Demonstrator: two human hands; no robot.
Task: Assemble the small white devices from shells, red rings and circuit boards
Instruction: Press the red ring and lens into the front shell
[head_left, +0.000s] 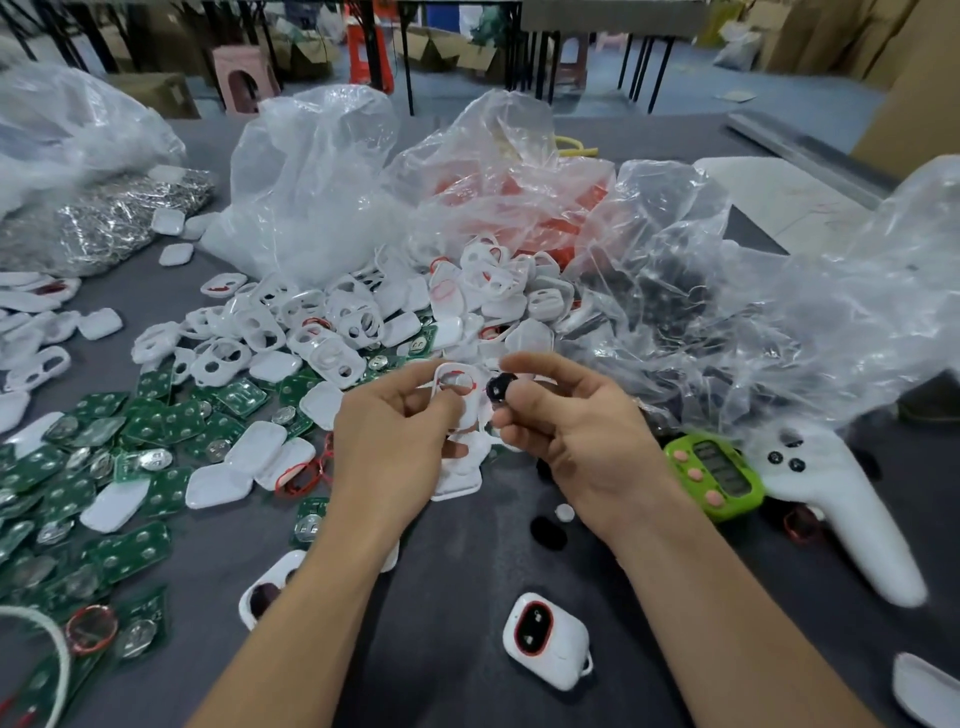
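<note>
My left hand holds a white shell with a red ring fitted round its opening, above the middle of the table. Just right of it my right hand pinches a small black round button piece close to the shell's edge. A heap of empty white shells lies behind my hands. Green circuit boards with coin cells spread over the left. One assembled white device with a red ring and black buttons lies near the front. A loose red ring lies left of my left wrist.
Clear plastic bags of parts stand behind the heap, one with dark pieces at the right. A green timer and a white controller lie at the right. Foil-wrapped parts sit at the back left.
</note>
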